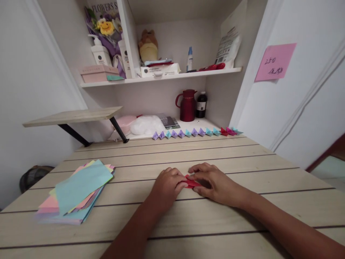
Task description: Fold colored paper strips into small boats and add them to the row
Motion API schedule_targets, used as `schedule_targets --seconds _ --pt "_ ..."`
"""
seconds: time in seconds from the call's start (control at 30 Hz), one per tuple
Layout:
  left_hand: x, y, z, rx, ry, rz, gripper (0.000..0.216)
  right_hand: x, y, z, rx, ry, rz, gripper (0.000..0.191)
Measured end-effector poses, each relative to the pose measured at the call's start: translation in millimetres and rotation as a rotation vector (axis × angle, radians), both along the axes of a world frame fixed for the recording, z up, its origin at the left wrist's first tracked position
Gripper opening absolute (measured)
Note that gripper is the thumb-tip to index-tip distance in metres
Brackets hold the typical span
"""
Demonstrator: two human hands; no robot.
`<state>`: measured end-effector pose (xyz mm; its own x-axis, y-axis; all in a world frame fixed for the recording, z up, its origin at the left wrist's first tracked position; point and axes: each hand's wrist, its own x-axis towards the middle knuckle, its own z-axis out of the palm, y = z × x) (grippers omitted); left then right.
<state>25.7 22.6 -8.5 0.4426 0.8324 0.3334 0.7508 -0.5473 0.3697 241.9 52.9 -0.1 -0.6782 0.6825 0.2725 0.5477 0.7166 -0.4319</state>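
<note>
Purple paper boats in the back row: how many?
6 purple paper boats, left to right: two leading the row, two between the first and second teal boats, two between the second and third. The crowded right end could hide others.

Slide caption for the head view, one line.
Left hand and right hand hold red paper before a row of folded papers.

A small folded red paper (192,183) rests on a striped wooden table (205,223). The left hand (168,182) pinches its left end; the right hand (209,181) has fingers and thumb on its right. Well left of the red paper lies an uneven stack of pastel sheets (83,183). Beyond the red paper runs a row of folded paper boats (194,132), and farther back a dark red jug (187,106).
</note>
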Motion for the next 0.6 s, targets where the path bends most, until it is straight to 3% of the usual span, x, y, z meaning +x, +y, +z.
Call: schedule_targets --seconds 0.37,0.5,0.6 --pt "14 -2 -2.5 0.337 0.457 0.051 0.016 -16 -7 -2.4 0.115 -0.037 -0.08 0.024" --pt "22 -2 -3.7 0.325 0.469 0.072 0.019 -21 -7 -3.9 0.119 -0.021 -0.101 0.023" --pt "29 0 -5.5 0.24 0.427 0.217 0.017 -27 -4 -7.8 0.098 0.024 -0.166 0.022"
